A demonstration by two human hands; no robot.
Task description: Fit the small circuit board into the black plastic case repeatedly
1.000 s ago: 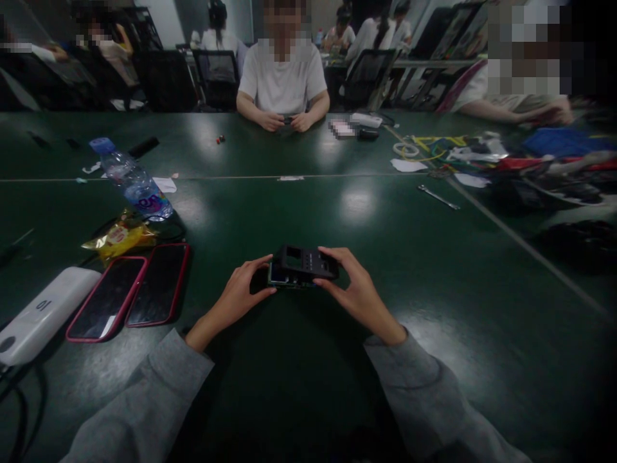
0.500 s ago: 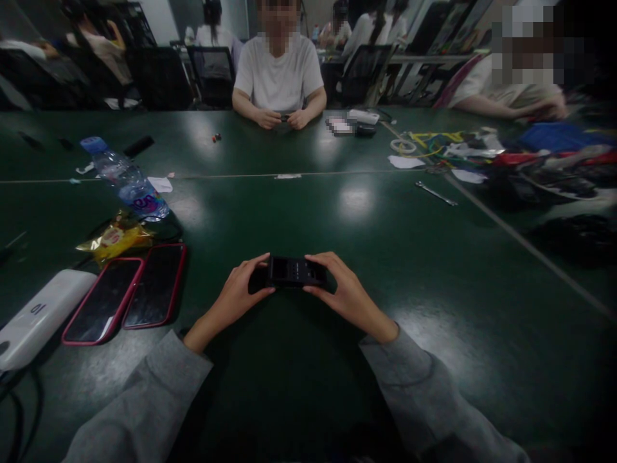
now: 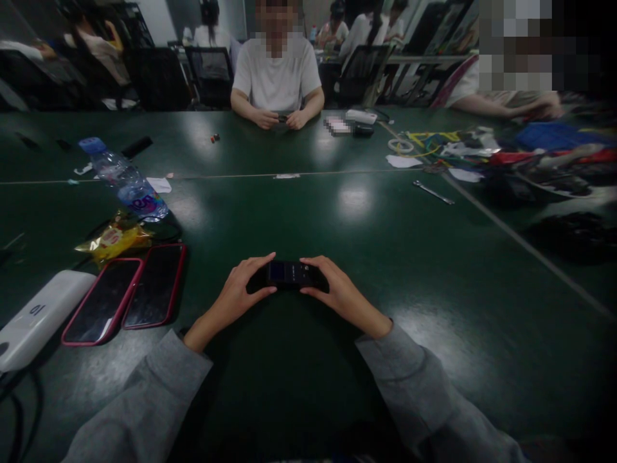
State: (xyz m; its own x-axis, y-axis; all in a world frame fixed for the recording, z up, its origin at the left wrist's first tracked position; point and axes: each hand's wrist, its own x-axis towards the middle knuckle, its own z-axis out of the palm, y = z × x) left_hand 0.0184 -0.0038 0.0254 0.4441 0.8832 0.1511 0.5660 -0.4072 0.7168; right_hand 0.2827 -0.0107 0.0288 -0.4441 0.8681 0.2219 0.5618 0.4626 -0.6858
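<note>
A small black device [image 3: 289,274] with a dark screen at its left and tiny pale markings beside it lies level between my hands. My left hand [image 3: 243,283] grips its left end, thumb on the near edge and fingers on the far edge. The right end is pinched the same way by my right hand [image 3: 332,283]. Fingers cover part of both ends. I cannot tell whether the device touches the green table [image 3: 289,373] or is just above it.
To the left lie two red-edged phones [image 3: 155,286], a white power bank [image 3: 43,318], a yellow wrapper [image 3: 116,239] and a tilted plastic bottle [image 3: 128,180]. A wrench [image 3: 432,192] and tangled cables [image 3: 434,141] lie right. A person [image 3: 277,77] sits opposite, hands on a small dark object.
The device's upper face looks flatter now, and its screen and markings show differently. My right hand has shifted slightly left. Both hands keep hold of the device.
</note>
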